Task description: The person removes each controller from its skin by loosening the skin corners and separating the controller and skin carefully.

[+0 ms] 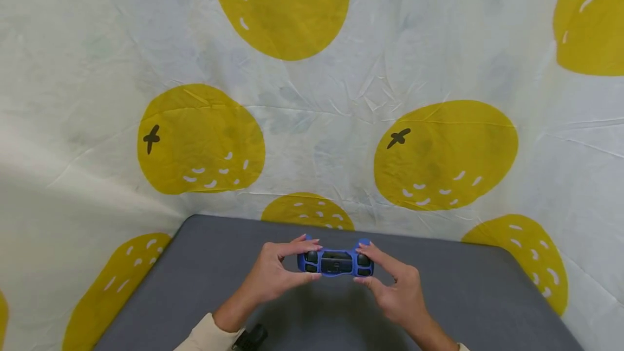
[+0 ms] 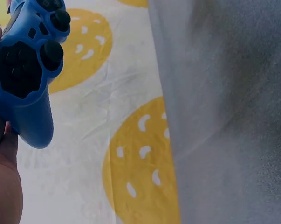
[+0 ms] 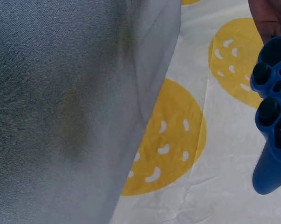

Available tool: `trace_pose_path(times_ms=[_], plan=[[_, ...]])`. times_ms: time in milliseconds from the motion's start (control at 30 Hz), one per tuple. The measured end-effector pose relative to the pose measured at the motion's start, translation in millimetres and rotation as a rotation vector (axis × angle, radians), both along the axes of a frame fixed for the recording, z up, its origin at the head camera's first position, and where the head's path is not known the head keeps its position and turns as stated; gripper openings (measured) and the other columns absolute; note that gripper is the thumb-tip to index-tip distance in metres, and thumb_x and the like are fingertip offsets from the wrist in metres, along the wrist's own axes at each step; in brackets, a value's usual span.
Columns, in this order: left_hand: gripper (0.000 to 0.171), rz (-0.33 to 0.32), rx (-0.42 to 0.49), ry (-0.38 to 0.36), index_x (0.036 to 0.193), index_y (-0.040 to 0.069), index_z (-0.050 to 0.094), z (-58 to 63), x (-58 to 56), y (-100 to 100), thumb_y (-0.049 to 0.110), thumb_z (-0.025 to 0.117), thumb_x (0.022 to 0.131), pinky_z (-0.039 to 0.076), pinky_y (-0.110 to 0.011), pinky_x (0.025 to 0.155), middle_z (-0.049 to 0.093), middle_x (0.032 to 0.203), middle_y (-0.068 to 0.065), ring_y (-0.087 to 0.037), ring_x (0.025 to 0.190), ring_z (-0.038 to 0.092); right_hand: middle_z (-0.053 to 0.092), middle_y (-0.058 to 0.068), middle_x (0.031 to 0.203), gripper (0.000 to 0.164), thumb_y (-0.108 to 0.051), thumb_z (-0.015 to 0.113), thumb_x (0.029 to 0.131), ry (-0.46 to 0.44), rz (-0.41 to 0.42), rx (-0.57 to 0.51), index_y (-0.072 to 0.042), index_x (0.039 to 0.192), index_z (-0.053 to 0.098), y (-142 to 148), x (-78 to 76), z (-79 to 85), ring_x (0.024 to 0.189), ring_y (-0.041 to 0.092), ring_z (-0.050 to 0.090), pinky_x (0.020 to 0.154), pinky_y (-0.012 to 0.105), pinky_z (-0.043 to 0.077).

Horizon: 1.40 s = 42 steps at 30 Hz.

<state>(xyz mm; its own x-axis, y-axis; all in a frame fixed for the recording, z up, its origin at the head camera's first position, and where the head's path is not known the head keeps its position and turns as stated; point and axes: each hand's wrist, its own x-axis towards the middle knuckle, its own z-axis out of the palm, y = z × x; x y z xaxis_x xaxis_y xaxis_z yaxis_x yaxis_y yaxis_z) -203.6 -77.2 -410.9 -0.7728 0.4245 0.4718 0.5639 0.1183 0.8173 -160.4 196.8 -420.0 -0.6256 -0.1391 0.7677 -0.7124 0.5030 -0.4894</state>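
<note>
My left hand [image 1: 278, 271] and right hand [image 1: 398, 288] each pinch an end of the blue-covered game controller [image 1: 336, 262], fingers [image 1: 299, 246] and thumbs parted only by its depth — presumably to steady it with its middle uncovered. It's above the grey desk [image 1: 219, 253]; sideways looks roomy, but fruit-print cloth [image 1: 317, 150] hangs beyond the far edge.

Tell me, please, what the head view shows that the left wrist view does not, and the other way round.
Only the head view shows the pale sleeves, the black device by the left cuff and the shoulder buttons. Only the left wrist view shows the thumbsticks. Both share the blue controller, the left hand, the grey surface and the fruit-patterned cloth.
</note>
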Motion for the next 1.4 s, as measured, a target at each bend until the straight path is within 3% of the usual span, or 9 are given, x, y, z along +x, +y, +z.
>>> trace_pose_path(times_ms=[200, 367, 467, 633, 800, 1033, 1200, 1400], plan=[[0.048, -0.005, -0.017, 0.034, 0.122, 0.019, 0.079, 2.3, 2.8, -1, 0.019, 0.094, 0.077, 0.045, -0.052, 0.115, 0.076, 0.128, -0.001, -0.034, 0.135, 0.063, 0.077, 0.02, 0.121, 0.066, 0.012, 0.092, 0.058, 0.13, 0.067, -0.025, 0.001, 0.121, 0.075, -1, 0.6, -5.3, 0.133, 0.009, 0.062, 0.105, 0.014, 0.048], [0.046, -0.003, -0.026, 0.067, 0.12, 0.019, 0.08, 1.4, 5.3, -2, 0.017, 0.094, 0.076, 0.046, -0.051, 0.114, 0.076, 0.128, -0.002, -0.032, 0.133, 0.064, 0.077, 0.022, 0.118, 0.045, -0.017, 0.088, 0.082, 0.246, 0.106, -0.026, 0.006, 0.118, 0.074, -2, -1.9, -9.6, 0.133, 0.014, 0.064, 0.106, 0.019, 0.049], [0.045, -0.002, -0.029, 0.098, 0.118, 0.019, 0.08, 1.0, 6.0, -1, 0.016, 0.094, 0.076, 0.047, -0.049, 0.114, 0.077, 0.127, -0.003, -0.028, 0.132, 0.066, 0.077, 0.023, 0.116, 0.047, -0.033, 0.078, 0.092, 0.305, 0.097, -0.013, 0.008, 0.116, 0.075, -1, -3.8, -11.9, 0.132, 0.014, 0.065, 0.107, 0.022, 0.05], [0.043, -0.02, -0.02, 0.18, 0.116, 0.014, 0.08, 0.8, 6.1, 1, 0.013, 0.094, 0.075, 0.047, -0.046, 0.115, 0.078, 0.122, -0.004, -0.024, 0.126, 0.07, 0.077, 0.023, 0.117, 0.044, -0.026, 0.079, 0.093, 0.408, 0.126, -0.008, 0.013, 0.112, 0.074, -1, -5.0, -13.2, 0.131, 0.016, 0.066, 0.111, 0.025, 0.049], [0.042, -0.036, -0.013, 0.193, 0.114, 0.011, 0.081, 1.1, 6.9, 3, 0.01, 0.094, 0.075, 0.045, -0.041, 0.117, 0.079, 0.12, -0.003, -0.021, 0.124, 0.071, 0.077, 0.023, 0.118, 0.039, -0.019, 0.08, 0.093, 0.477, 0.167, -0.018, 0.017, 0.108, 0.073, -2, -4.0, -8.4, 0.129, 0.019, 0.068, 0.112, 0.028, 0.049], [0.042, -0.038, -0.014, 0.396, 0.114, 0.006, 0.08, -1.5, 3.4, 7, 0.008, 0.094, 0.074, 0.05, -0.043, 0.112, 0.08, 0.117, -0.01, -0.027, 0.116, 0.075, 0.077, 0.022, 0.117, 0.036, -0.015, 0.078, 0.094, 0.523, 0.191, -0.022, 0.019, 0.104, 0.073, -1, -3.1, -1.6, 0.128, 0.018, 0.068, 0.113, 0.03, 0.048], [0.043, -0.032, -0.008, 0.408, 0.115, 0.006, 0.08, 0.3, 3.0, 9, 0.005, 0.093, 0.074, 0.05, -0.044, 0.112, 0.08, 0.117, -0.011, -0.028, 0.115, 0.075, 0.076, 0.022, 0.119, 0.037, -0.016, 0.078, 0.094, 0.497, 0.184, -0.008, 0.019, 0.107, 0.073, 2, -3.9, -4.0, 0.13, 0.019, 0.067, 0.113, 0.029, 0.048], [0.043, -0.019, -0.001, 0.361, 0.113, 0.006, 0.081, 1.9, 3.7, 10, 0.004, 0.093, 0.073, 0.049, -0.044, 0.113, 0.08, 0.117, -0.01, -0.025, 0.118, 0.074, 0.076, 0.024, 0.118, 0.042, -0.024, 0.078, 0.094, 0.438, 0.119, 0.032, 0.014, 0.11, 0.074, 5, -3.1, -8.6, 0.133, 0.017, 0.065, 0.112, 0.024, 0.047]])
